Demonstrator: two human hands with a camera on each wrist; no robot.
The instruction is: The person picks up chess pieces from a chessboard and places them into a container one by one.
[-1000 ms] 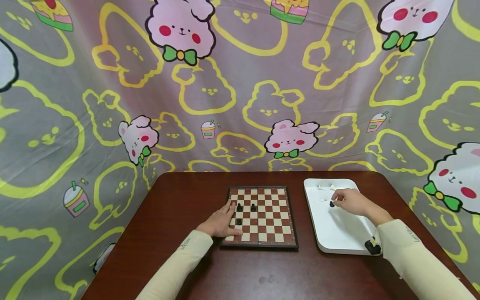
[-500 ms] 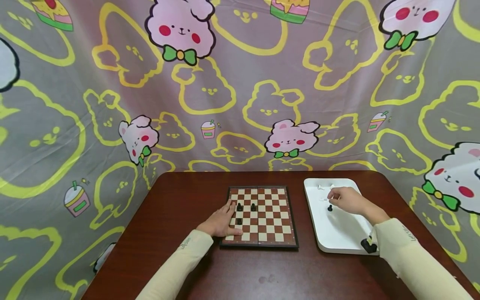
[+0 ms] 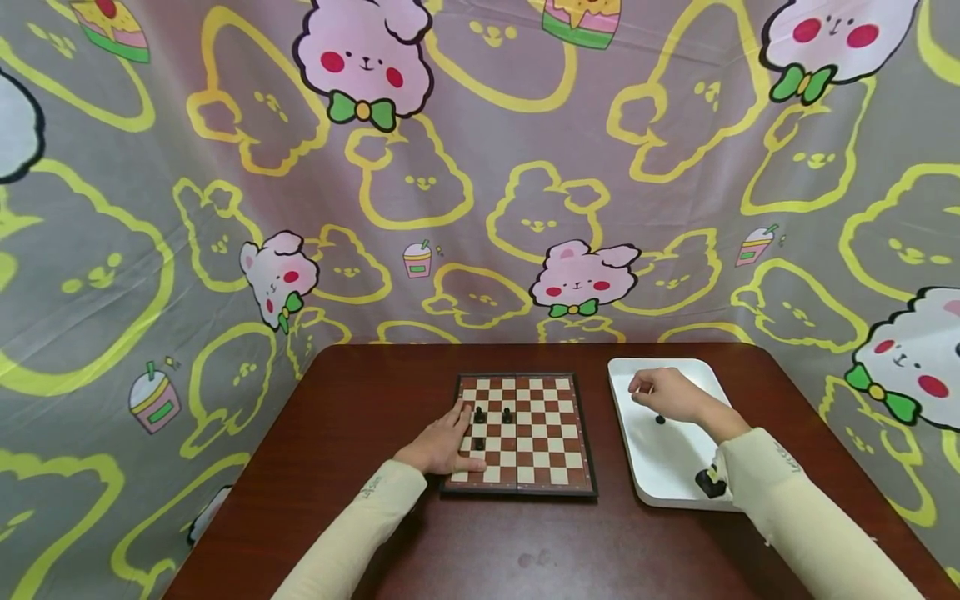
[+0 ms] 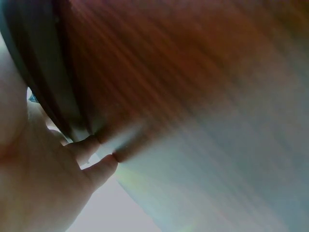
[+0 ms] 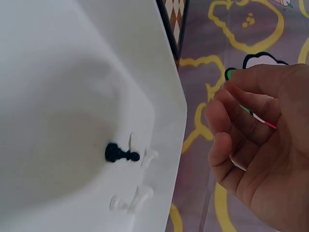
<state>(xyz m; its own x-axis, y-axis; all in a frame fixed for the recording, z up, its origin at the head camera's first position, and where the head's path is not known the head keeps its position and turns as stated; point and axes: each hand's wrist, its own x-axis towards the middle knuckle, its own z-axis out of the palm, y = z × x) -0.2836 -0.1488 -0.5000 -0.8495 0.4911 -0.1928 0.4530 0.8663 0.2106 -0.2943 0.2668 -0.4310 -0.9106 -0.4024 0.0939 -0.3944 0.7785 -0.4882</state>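
**1 black pawn [image 3: 660, 419] stands in the white tray [image 3: 675, 471]**

From here it looks light, stiff and a touch slick, so I'd pinch its narrow neck. The right hand [image 3: 671, 394] hangs above the tray, loosely curled, nothing visible in it; the left hand [image 3: 441, 442] rests, fingers spread, on the chessboard [image 3: 551, 433].
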